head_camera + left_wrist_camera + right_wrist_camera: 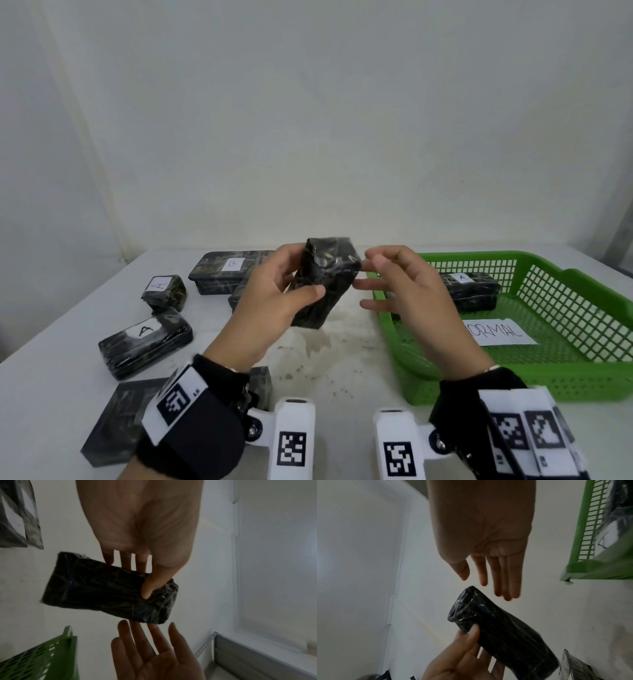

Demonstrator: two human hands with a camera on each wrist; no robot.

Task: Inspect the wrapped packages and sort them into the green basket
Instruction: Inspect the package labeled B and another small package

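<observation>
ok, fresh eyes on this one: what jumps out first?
The dark wrapped package held up in mid-air at centre: the left hand grips it, while the right hand hovers open just beside it. Next, the bright green basket on the right of the table, with one package labelled A and a paper reading NORMAL inside. More labelled packages lie on the left.
</observation>
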